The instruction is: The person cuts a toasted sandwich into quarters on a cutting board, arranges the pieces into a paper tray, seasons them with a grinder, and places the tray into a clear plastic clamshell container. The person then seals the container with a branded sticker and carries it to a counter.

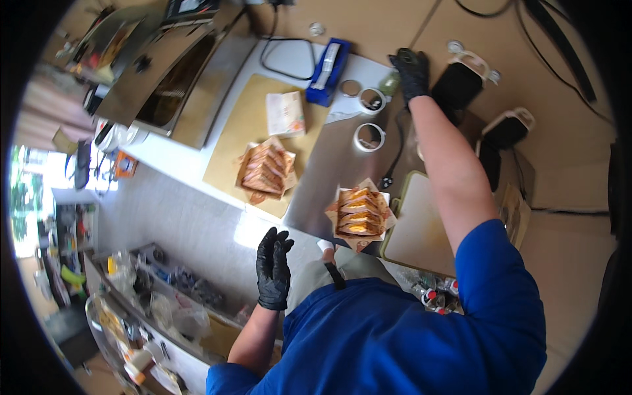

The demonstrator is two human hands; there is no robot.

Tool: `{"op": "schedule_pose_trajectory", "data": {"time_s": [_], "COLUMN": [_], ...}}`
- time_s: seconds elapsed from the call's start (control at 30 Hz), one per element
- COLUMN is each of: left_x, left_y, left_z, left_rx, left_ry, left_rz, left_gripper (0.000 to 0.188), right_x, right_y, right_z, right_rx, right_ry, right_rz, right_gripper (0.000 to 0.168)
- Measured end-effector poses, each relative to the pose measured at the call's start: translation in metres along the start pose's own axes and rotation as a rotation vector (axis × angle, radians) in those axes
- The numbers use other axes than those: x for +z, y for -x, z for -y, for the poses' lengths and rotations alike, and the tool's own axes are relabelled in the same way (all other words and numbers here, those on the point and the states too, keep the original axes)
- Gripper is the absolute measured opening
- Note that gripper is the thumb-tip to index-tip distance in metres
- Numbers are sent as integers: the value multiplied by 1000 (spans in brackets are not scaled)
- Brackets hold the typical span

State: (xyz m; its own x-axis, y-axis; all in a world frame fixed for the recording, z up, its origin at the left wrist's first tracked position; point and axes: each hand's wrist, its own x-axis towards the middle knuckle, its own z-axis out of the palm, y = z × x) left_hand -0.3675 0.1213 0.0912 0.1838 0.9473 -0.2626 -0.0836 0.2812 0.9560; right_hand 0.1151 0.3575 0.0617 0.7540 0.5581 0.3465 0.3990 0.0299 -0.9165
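Observation:
My right hand [412,76], in a black glove, reaches to the back of the counter by the wall. A green object [390,84] is beside its fingers; whether the hand grips anything is unclear. My left hand [274,271], also gloved in black, hangs in front of the counter with bent fingers and nothing in it. Before me, a paper-lined box of sandwiches with yellow filling [360,212] sits on the steel worktop [316,197]. Further left, another box of sandwiches [266,170] rests on a tan sheet [229,153], near a white printed box [286,114].
A green-rimmed cutting board [419,222] lies under my right arm. A black cord's plug [386,182], white rings [369,137] and a blue dispenser [328,71] are on the counter. Two opened black-plated appliances [456,86] stand rightward. A metal oven [182,98] is at left.

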Motion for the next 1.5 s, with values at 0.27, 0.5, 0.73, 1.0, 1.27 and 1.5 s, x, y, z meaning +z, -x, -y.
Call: {"op": "schedule_pose_trajectory", "data": {"time_s": [0.27,0.5,0.73,1.0,1.27,1.5], "left_x": [-33,-68,-152,-204,-188,-145], "left_y": [-6,-69,-115,-121,-131,-154], "left_z": [-19,-51,-54,-115,-175,-197], "left_rx": [157,599,803,460,-934,405], "left_ry": [-166,-878,-940,-1035,10,-1434], "left_rz": [-161,-3,330,363,-32,617], "left_gripper": [41,81,97,75,73,77], "right_x": [4,3,83,144,156,153], "right_y": [4,158,313,362,383,360], "right_z": [31,168,225,219,198,193], "right_rx": [-71,381,1300,1354,1312,1585], "right_ry": [-184,-508,-915,-1150,-1231,-1372], "right_rz": [134,308,386,349,476,333], "right_gripper": [16,22,24,33,35,37]}}
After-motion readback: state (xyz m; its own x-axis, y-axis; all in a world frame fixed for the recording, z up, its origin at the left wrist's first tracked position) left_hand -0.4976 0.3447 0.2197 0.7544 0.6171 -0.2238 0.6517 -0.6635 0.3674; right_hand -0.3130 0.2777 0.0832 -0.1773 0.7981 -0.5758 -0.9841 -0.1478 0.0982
